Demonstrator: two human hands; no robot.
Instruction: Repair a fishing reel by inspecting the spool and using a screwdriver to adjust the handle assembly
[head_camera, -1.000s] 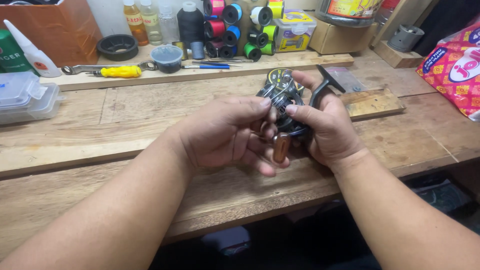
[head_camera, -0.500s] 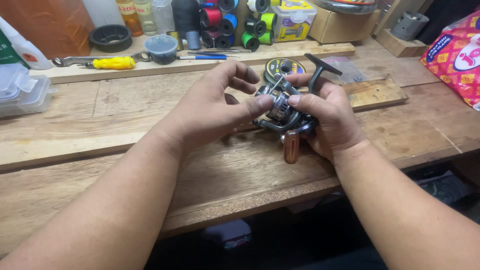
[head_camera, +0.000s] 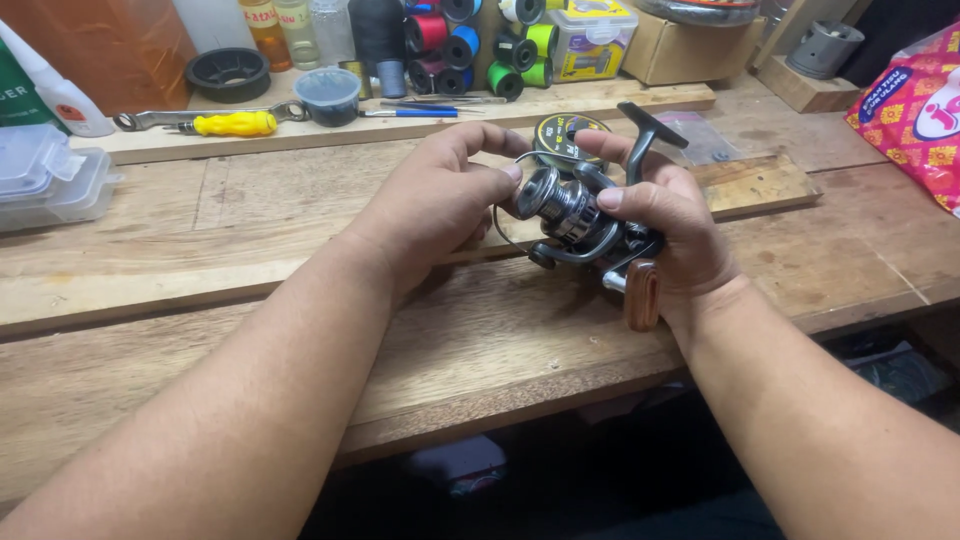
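Right, my right hand has its grip closed around the spinning reel, lifted just above the wooden surface mid-scene so it stays steady, while my left hand pinches its spool with thumb and fingertips.

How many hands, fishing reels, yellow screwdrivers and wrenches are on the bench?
Hands: 2, the left hand and the right hand
Fishing reel: 1
Yellow screwdriver: 1
Wrench: 1
Total: 5
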